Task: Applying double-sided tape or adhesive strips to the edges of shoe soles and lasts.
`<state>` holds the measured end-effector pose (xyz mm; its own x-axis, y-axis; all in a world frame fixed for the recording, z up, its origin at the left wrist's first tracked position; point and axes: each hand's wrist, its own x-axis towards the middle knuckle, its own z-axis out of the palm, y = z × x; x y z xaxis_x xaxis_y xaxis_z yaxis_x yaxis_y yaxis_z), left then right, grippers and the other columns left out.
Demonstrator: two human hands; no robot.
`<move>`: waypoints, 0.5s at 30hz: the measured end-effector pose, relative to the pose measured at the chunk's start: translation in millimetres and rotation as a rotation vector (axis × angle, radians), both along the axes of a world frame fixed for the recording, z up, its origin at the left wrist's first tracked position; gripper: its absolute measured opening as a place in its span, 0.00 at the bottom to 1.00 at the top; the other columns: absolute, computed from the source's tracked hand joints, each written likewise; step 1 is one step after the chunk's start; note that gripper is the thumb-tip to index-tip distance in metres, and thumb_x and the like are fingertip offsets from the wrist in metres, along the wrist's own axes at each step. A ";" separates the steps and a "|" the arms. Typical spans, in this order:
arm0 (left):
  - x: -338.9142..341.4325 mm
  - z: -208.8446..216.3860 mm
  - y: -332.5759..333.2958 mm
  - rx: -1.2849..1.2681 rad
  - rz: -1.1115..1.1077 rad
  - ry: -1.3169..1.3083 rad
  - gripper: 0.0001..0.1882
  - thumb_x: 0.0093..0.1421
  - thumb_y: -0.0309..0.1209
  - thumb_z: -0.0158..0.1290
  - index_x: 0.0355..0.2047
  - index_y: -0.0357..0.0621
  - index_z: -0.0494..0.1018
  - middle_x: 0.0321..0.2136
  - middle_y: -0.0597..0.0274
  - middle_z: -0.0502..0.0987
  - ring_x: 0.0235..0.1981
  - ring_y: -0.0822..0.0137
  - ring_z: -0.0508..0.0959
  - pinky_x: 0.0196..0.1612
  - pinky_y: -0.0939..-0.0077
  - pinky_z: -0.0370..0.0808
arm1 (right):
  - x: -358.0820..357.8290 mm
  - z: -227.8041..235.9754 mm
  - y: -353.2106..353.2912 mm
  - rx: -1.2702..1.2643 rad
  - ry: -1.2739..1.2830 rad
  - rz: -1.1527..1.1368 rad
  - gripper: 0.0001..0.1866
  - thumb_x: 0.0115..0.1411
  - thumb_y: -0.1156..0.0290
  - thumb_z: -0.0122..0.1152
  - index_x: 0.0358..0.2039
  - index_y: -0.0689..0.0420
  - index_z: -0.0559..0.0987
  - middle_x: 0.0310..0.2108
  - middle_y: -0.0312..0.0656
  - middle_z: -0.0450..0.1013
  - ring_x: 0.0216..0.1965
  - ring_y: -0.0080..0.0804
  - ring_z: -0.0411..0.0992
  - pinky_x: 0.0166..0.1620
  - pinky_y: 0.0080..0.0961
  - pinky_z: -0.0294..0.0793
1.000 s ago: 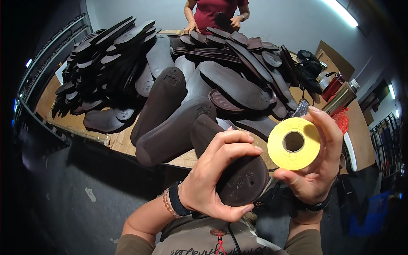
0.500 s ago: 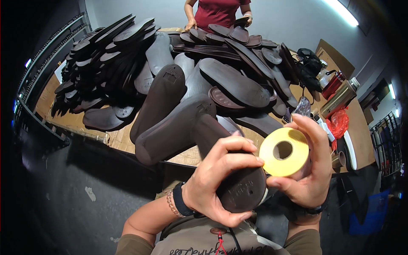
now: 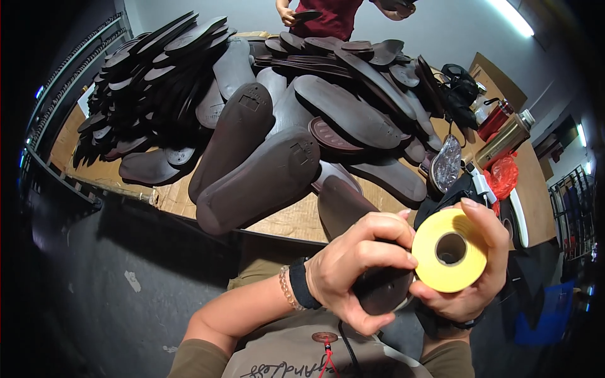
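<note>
A dark brown shoe sole [image 3: 343, 205] is gripped in my left hand [image 3: 337, 274], its long end pointing away toward the table and its rounded heel end nearest me. In my right hand [image 3: 463, 307] is a yellow roll [image 3: 435, 271] with a hollow cardboard core; it looks like tape or stickers on a backing. Fingertips of my left hand meet the roll's left edge, where the sole and roll come close together. Several more brown soles [image 3: 261, 179] lie just beyond my hands on the table.
Piled soles [image 3: 145, 94] cover the table's left and middle. To the right are a gold flask [image 3: 504, 140], a red bottle [image 3: 496, 120], a red plastic bag [image 3: 502, 178] and a black bag [image 3: 459, 91]. Across the table a person in a dark red shirt [image 3: 324, 19] handles soles. A metal rack [image 3: 53, 101] stands left.
Both my hands have shifted right and slightly down, carrying the sole and roll, and the roll's face has turned a little. The person opposite now has both hands raised with soles.
</note>
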<state>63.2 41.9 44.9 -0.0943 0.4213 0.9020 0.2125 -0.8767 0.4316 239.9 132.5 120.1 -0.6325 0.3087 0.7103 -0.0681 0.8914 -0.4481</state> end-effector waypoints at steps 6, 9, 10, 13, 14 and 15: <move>-9.1 -32.2 -8.6 -0.075 -0.053 0.011 0.38 0.46 0.33 0.71 0.56 0.40 0.67 0.52 0.46 0.74 0.55 0.47 0.75 0.67 0.40 0.66 | -8.1 -32.2 -3.8 0.048 0.033 -0.019 0.48 0.42 0.48 0.86 0.56 0.64 0.73 0.44 0.50 0.75 0.40 0.46 0.77 0.43 0.37 0.78; -10.9 -40.5 -24.6 -0.125 0.018 0.002 0.35 0.48 0.33 0.71 0.54 0.41 0.67 0.49 0.47 0.76 0.52 0.49 0.78 0.65 0.43 0.70 | -13.6 -53.8 -14.1 0.093 0.074 -0.008 0.45 0.47 0.46 0.83 0.56 0.62 0.73 0.44 0.48 0.76 0.40 0.45 0.77 0.41 0.38 0.78; -11.2 -43.2 -27.5 -0.132 0.041 -0.004 0.34 0.49 0.33 0.71 0.53 0.41 0.67 0.47 0.48 0.76 0.50 0.50 0.79 0.64 0.44 0.71 | -16.7 -58.3 -15.1 0.101 0.082 -0.002 0.44 0.48 0.46 0.82 0.56 0.61 0.73 0.44 0.48 0.76 0.40 0.44 0.77 0.41 0.38 0.77; -14.1 -46.1 -33.9 -0.169 0.110 0.053 0.33 0.50 0.35 0.71 0.53 0.42 0.67 0.46 0.49 0.76 0.51 0.51 0.80 0.64 0.45 0.72 | -18.8 -62.2 -16.7 0.131 0.056 -0.008 0.39 0.52 0.45 0.78 0.56 0.57 0.75 0.44 0.46 0.76 0.41 0.42 0.77 0.41 0.37 0.76; -15.4 -45.8 -34.9 -0.178 0.125 0.069 0.34 0.50 0.36 0.71 0.53 0.42 0.67 0.45 0.50 0.76 0.51 0.51 0.80 0.64 0.47 0.73 | -20.1 -60.8 -15.2 0.141 0.056 0.009 0.38 0.53 0.46 0.77 0.56 0.56 0.75 0.44 0.46 0.76 0.42 0.41 0.76 0.43 0.38 0.77; -15.8 -46.9 -35.6 -0.180 0.120 0.071 0.34 0.50 0.36 0.71 0.53 0.42 0.67 0.45 0.50 0.76 0.51 0.51 0.80 0.64 0.47 0.73 | -21.2 -58.7 -13.6 0.151 0.056 0.027 0.36 0.54 0.46 0.77 0.55 0.55 0.75 0.43 0.45 0.76 0.42 0.41 0.76 0.45 0.39 0.78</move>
<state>47.4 6.3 -2.0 -0.0929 0.5651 0.8197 0.3460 -0.7537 0.5588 218.7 118.9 61.4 -0.5970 0.1792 0.7819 -0.1140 0.9459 -0.3039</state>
